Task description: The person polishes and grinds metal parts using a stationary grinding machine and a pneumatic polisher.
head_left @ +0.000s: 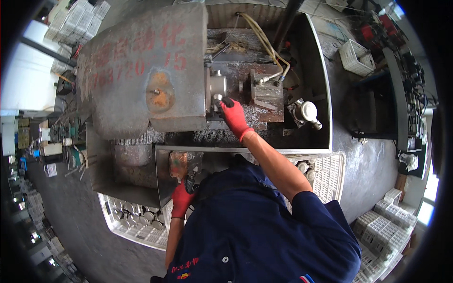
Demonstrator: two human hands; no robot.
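Large grey steel machine housing (141,70) with faded red markings fills the upper left. White slotted plastic crate (137,226) of round metal parts sits lower left. Short silver cylindrical metal workpiece (218,86) sits in the chuck, long axis horizontal, free end pointing right. Right hand (233,115), red-gloved, fingers pinching the workpiece's lower edge. Left hand (181,198), red-gloved, closed around a dark lever handle (190,181).

head-worn fisheye, looking straight down, close
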